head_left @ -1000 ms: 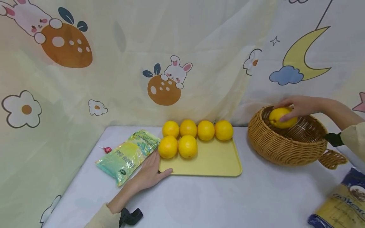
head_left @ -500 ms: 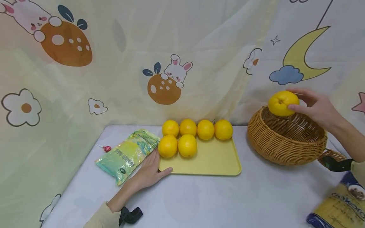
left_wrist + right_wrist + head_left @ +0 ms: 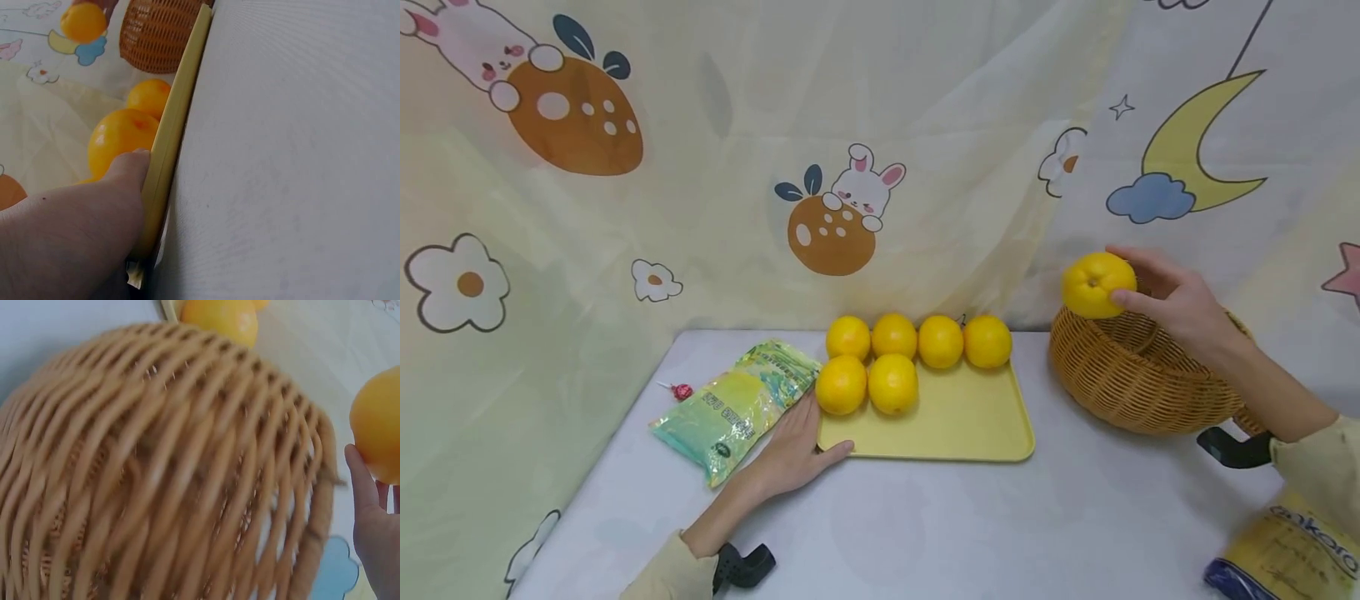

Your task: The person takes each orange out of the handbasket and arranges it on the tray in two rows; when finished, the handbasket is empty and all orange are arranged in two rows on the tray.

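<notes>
My right hand grips an orange with thumb and fingers, up over the left rim of the wicker basket. In the right wrist view that orange shows at the right edge, above the thumb. My left hand rests at the near left corner of a yellow tray, fingers straight along its left side and thumb on the front rim. Several oranges sit on the tray, in a back row and a shorter front row at the left.
A green and yellow bag lies left of the tray, with a red lollipop beyond it. Near the right front lies a yellow and blue packet, partly behind the right sleeve. A printed curtain hangs behind the table.
My right hand has lifted the orange out of the basket and carried it left past the rim. The left hand and the tray have stayed put.
</notes>
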`<state>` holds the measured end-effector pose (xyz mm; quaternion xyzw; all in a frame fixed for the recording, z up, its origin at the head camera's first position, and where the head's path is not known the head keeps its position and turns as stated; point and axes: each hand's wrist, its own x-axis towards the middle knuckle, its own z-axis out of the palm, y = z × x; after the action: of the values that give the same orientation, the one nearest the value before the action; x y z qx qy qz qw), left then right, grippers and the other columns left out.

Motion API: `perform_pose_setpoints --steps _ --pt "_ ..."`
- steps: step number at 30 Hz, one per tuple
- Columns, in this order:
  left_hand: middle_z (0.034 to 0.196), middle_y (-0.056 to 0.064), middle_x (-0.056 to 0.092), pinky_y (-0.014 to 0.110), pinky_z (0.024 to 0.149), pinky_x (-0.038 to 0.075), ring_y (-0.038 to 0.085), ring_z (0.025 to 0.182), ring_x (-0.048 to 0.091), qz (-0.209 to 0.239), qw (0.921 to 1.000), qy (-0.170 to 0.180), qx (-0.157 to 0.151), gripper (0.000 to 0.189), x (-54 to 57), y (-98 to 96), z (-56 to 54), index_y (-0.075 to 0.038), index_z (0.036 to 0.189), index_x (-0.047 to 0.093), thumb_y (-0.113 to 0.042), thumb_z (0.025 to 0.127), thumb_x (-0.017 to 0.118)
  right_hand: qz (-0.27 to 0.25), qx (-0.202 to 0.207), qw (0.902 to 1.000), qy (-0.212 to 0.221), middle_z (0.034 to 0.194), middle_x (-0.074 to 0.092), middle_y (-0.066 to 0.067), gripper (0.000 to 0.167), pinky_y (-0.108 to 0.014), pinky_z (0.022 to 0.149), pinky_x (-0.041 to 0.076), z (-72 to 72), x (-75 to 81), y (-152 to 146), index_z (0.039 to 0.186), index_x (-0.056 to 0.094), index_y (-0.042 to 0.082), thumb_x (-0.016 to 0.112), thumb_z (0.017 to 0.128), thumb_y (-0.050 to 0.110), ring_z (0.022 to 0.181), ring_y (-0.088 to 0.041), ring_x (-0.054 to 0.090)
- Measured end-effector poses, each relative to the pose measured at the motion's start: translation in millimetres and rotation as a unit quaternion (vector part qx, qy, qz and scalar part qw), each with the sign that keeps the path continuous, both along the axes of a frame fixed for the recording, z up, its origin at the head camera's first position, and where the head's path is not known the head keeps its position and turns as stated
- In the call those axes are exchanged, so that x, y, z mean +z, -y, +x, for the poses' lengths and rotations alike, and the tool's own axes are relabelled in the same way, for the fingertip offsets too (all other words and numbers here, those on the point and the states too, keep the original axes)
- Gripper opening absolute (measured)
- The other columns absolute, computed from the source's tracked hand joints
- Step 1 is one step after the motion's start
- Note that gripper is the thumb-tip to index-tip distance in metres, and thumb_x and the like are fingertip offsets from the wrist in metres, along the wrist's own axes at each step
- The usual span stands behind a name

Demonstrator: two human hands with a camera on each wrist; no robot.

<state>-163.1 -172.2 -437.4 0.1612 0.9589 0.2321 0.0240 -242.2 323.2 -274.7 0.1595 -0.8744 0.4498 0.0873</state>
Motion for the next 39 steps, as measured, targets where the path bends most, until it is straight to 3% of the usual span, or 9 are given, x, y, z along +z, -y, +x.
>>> perform_pose_setpoints --steps 7,11,13,19,23,27,30,33,39 --pt "0.164 0.015 -0.002 0.053 0.123 0.014 0.031 0.153 0.005 -0.002 0.9999 -0.012 0.000 0.104 -0.3 0.0 0.3 -0.003 0.155 -0.005 -0.064 0.091 0.050 -0.077 0.054 0.9954 0.018 0.130 0.052 0.017 0.052 -0.008 0.081 0.049 2.8 -6.5 26 0.148 0.041 0.020 0.054 0.098 0.010 0.104 0.000 0.056" --pt "0.164 0.015 -0.003 0.053 0.123 0.013 0.031 0.153 0.003 -0.002 1.0000 -0.006 0.000 0.105 0.4 1.4 0.3 -0.004 0.155 -0.006 -0.065 0.091 0.049 -0.166 0.104 0.9788 0.059 0.131 0.054 0.011 0.050 -0.012 0.080 0.052 6.5 -7.6 40 0.145 0.045 0.020 0.052 0.098 0.006 0.100 -0.004 0.059" --pt "0.164 0.015 -0.003 0.053 0.123 0.013 0.031 0.153 0.003 0.002 1.0000 -0.005 0.000 0.105 0.6 1.8 0.2 -0.004 0.155 -0.006 -0.065 0.091 0.049 -0.173 0.117 0.9757 0.064 0.133 0.052 0.012 0.050 -0.011 0.081 0.052 8.2 -7.1 47 0.144 0.046 0.022 0.052 0.098 0.006 0.103 -0.003 0.058" --pt "0.164 0.014 -0.004 0.053 0.123 0.012 0.030 0.153 0.002 0.001 1.0000 -0.004 -0.003 0.104 -0.1 1.2 -0.3 -0.004 0.155 -0.007 -0.064 0.091 0.050 -0.128 0.148 0.9795 0.045 0.134 0.052 0.016 0.055 -0.012 0.087 0.051 8.0 -11.2 67 0.144 0.044 0.022 0.057 0.095 0.002 0.112 -0.002 0.055" --pt "0.164 0.013 -0.005 0.052 0.123 0.012 0.030 0.153 0.001 -0.002 1.0000 0.001 -0.003 0.104 -0.3 0.7 -0.5 -0.005 0.155 -0.008 -0.064 0.091 0.050 -0.080 0.142 0.9863 0.024 0.133 0.050 0.016 0.057 -0.012 0.087 0.051 7.4 -20.1 82 0.144 0.044 0.017 0.064 0.092 0.004 0.114 0.000 0.053" --pt "0.164 0.014 -0.006 0.052 0.124 0.009 0.030 0.153 0.000 -0.004 1.0000 0.009 -0.001 0.105 -0.1 0.8 -0.6 -0.005 0.155 -0.009 -0.065 0.091 0.049 -0.058 0.140 0.9883 0.019 0.141 0.046 0.005 0.063 -0.011 0.089 0.050 6.6 -31.0 97 0.145 0.042 0.013 0.069 0.088 0.007 0.119 0.002 0.047" --pt "0.164 0.014 -0.006 0.052 0.124 0.009 0.030 0.153 0.000 -0.005 0.9999 0.012 -0.001 0.105 0.3 0.8 -0.5 -0.005 0.155 -0.009 -0.065 0.091 0.048 -0.066 0.153 0.9857 0.024 0.149 0.040 -0.010 0.068 -0.014 0.090 0.051 5.8 -38.6 106 0.147 0.039 0.009 0.070 0.087 0.005 0.120 0.001 0.047" --pt "0.164 0.014 -0.006 0.052 0.124 0.010 0.030 0.153 0.000 -0.002 1.0000 0.008 -0.001 0.105 0.3 0.9 -0.5 -0.005 0.155 -0.009 -0.065 0.091 0.048 -0.081 0.168 0.9821 0.027 0.150 0.037 -0.014 0.070 -0.016 0.087 0.053 5.0 -45.6 114 0.148 0.037 0.007 0.069 0.087 0.002 0.117 -0.002 0.050" --pt "0.164 0.014 -0.005 0.053 0.123 0.011 0.030 0.153 0.001 0.000 1.0000 0.005 0.002 0.105 -0.1 1.0 0.0 -0.005 0.155 -0.008 -0.065 0.091 0.049 -0.100 0.229 0.9676 0.037 0.142 0.041 0.002 0.063 -0.024 0.084 0.057 3.8 -59.4 127 0.146 0.038 0.002 0.065 0.089 0.000 0.119 -0.007 0.047"
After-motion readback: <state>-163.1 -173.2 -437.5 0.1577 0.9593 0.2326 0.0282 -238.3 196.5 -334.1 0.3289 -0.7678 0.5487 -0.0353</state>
